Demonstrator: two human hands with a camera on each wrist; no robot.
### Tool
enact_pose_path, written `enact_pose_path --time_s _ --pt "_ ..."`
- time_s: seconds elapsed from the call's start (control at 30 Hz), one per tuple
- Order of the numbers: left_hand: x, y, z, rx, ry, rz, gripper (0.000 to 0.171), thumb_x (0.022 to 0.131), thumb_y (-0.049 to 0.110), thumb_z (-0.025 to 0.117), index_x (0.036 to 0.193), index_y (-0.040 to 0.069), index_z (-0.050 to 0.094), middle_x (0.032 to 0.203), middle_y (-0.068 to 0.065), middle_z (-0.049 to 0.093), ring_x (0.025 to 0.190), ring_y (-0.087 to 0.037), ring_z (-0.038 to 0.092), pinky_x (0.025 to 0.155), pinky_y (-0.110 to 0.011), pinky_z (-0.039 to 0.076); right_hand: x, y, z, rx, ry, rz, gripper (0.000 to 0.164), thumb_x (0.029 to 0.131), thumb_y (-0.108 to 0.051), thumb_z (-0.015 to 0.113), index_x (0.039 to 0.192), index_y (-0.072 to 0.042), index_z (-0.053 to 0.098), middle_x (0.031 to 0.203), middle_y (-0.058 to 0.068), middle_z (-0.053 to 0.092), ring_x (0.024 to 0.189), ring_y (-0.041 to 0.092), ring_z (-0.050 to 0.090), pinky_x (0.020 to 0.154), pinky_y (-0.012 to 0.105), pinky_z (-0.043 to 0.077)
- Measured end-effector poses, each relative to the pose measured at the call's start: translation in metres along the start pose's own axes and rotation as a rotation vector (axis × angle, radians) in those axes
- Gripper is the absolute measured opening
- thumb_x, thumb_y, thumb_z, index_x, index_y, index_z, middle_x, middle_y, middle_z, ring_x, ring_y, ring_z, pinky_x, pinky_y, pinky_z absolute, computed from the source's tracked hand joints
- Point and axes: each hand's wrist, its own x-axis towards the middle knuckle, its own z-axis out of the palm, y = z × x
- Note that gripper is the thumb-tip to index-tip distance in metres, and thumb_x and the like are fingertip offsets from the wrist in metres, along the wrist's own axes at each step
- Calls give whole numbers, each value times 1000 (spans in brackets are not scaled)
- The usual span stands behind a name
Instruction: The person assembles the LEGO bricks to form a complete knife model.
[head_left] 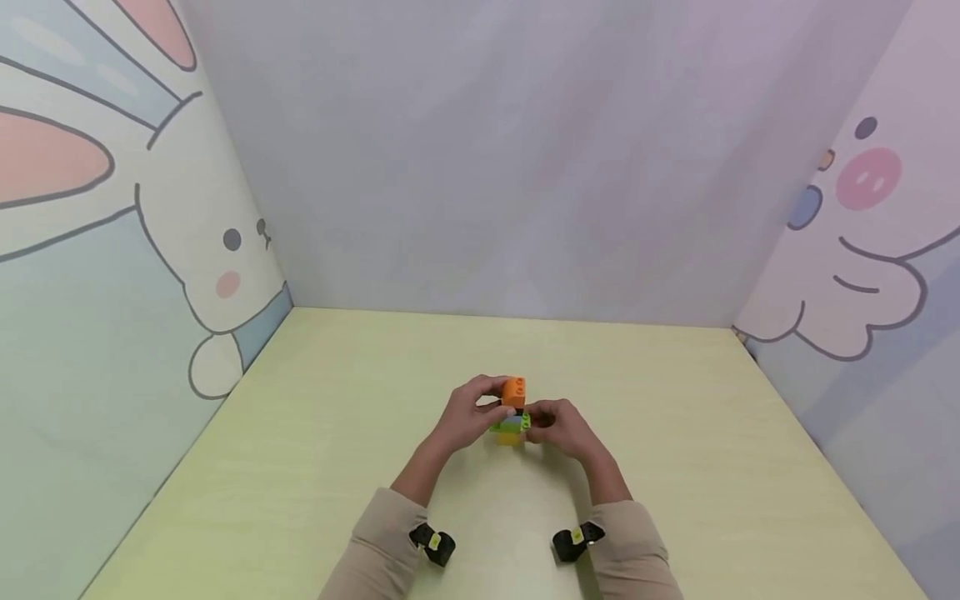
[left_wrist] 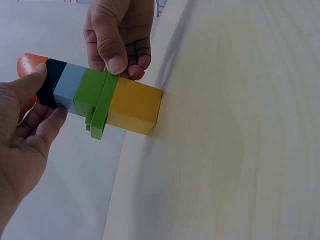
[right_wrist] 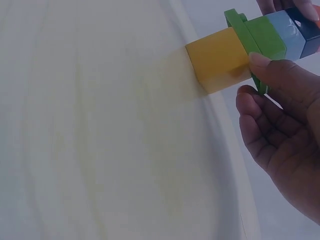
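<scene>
A stack of toy building bricks stands upright on the table. At its foot is a yellow brick (left_wrist: 134, 105), with a wider thin green plate (left_wrist: 104, 106) on it. Above come a green brick (left_wrist: 89, 91), a light blue brick (left_wrist: 71, 86), a black brick (left_wrist: 53, 80) and an orange brick (head_left: 513, 392) on top. My left hand (head_left: 467, 417) pinches the upper stack around the black and orange bricks. From the other side, my right hand (head_left: 564, 428) pinches the end of the green plate between thumb and fingers; its fingertips are partly hidden in the head view.
The pale wood-grain table (head_left: 360, 367) spreads around the stack. A plain grey curtain wall (head_left: 495, 167) rises behind it. Side panels with a cartoon rabbit (head_left: 202, 250) and a pig (head_left: 870, 250) bound it left and right.
</scene>
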Motion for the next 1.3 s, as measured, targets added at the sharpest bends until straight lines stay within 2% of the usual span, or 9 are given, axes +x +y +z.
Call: enact_pose_path --time_s 0.07,0.3,0.47,0.57,0.7,0.83,0.97,1.3 --pt "0 0 0 -9 5 13 48 84 3 66 130 2 52 113 -10 56 106 -24 55 84 -28 47 1 0 -1 7 1 1 32 79 -8 74 107 3 66 92 5 65 78 18 56 70 32 47" --pt "2 21 -4 18 41 83 46 87 -5 60 131 -8 47 120 -22 55 106 -34 56 87 -40 46 4 0 -1 -55 13 -8 34 82 -12 71 112 2 65 93 4 66 80 17 56 73 33 46" --pt "8 14 -6 -17 57 54 46 88 -7 58 133 -4 47 122 -21 54 108 -33 55 88 -39 46 6 -1 2 -89 51 -13 39 85 -13 67 120 4 60 104 10 65 82 16 55 73 32 46" --pt "14 -6 -3 -31 69 17 50 89 -5 58 137 4 46 126 -16 53 110 -29 55 87 -33 46 6 -2 4 -106 78 -10 41 87 -13 65 124 3 57 105 12 65 79 16 52 70 31 44" --pt "21 -28 1 -51 73 -23 54 89 -3 58 139 11 44 130 -11 50 113 -24 53 86 -28 46 5 -3 7 -143 126 -9 40 88 -14 65 125 0 57 98 7 65 75 16 50 66 30 44" --pt "25 -31 0 -71 67 -67 56 89 -4 59 140 12 43 133 -9 48 114 -23 52 86 -27 46 7 -5 10 -133 178 -28 41 87 -9 66 126 -1 57 103 10 64 83 20 57 74 34 49" --pt "28 -35 0 -94 64 -101 56 88 -3 59 140 12 43 135 -10 46 115 -26 51 87 -30 45 9 -5 13 -88 207 -46 47 85 -4 67 130 -1 53 112 17 61 93 27 61 80 40 49" --pt "36 -47 1 -126 44 -182 58 86 -3 60 140 12 43 135 -7 47 115 -24 52 82 -29 48 13 -2 15 -66 218 -34 62 82 -4 70 138 -7 45 109 15 62 90 27 62 78 41 50"
